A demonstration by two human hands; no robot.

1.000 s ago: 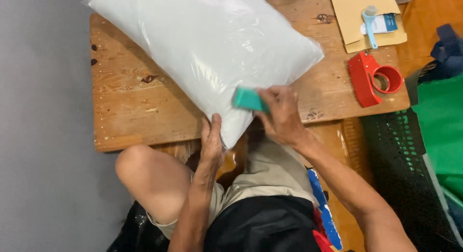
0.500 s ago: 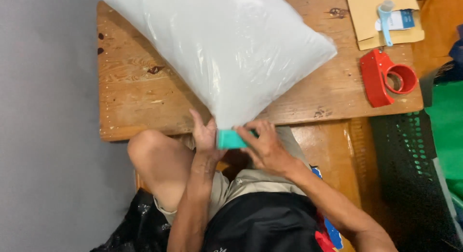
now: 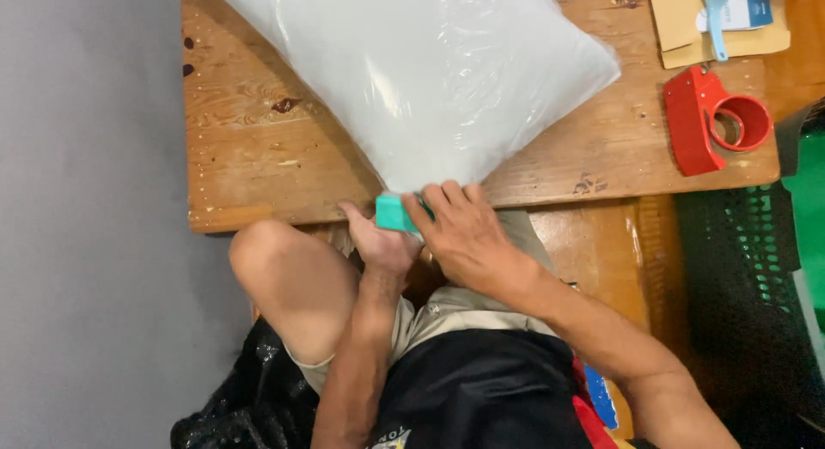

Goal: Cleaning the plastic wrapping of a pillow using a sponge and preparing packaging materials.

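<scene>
A large white pillow in a clear plastic bag (image 3: 412, 71) lies across the wooden table (image 3: 249, 157), its lower corner at the front edge. My left hand (image 3: 378, 241) sits under that corner at the table edge, thumb up against the bag. My right hand (image 3: 464, 234) lies over the corner and holds a small teal block-shaped thing (image 3: 395, 213) against the bag's edge. Both hands touch at the corner. What the teal thing is cannot be told.
A red tape dispenser (image 3: 713, 127) lies at the table's right end, with a brown envelope (image 3: 713, 24) and a blue-and-white item behind it. A black mesh basket (image 3: 748, 277) stands to the right, grey floor to the left. My bare knee (image 3: 284, 277) is below the table edge.
My right hand slid the teal thing down along the bag's edge to its lower corner and leftward. The left hand stayed under the corner. The camera view shifted, so the table appears higher.
</scene>
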